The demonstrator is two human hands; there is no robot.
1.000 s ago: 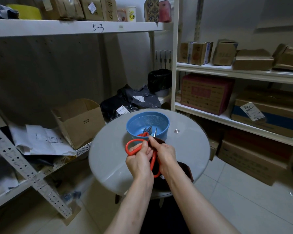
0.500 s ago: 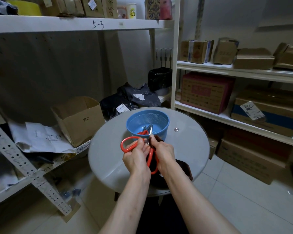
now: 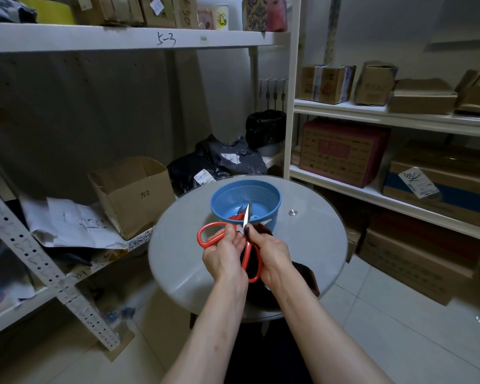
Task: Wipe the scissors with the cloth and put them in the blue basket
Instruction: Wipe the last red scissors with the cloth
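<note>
Scissors (image 3: 246,253): red loop handles spread apart, one loop out left, other toward near side between the wrists; bright steel blade points far, tip over near rim of blue basket (image 3: 272,191). Held above round grey table (image 3: 311,245). Left hand (image 3: 225,256) grips left handle. Right hand (image 3: 272,253) pinches dark cloth (image 3: 259,230) against blade base. More red-handled scissors (image 3: 237,216) lie inside basket.

We see two bare arms entering from the bottom edge of the frame: the left forearm (image 3: 205,328) and the right forearm (image 3: 316,328), both uncovered up to the wrist. The left hand (image 3: 223,256) and right hand (image 3: 272,250) are bare too. At bottom centre, between the arms, shows dark clothing (image 3: 266,356), its kind unclear.
</note>
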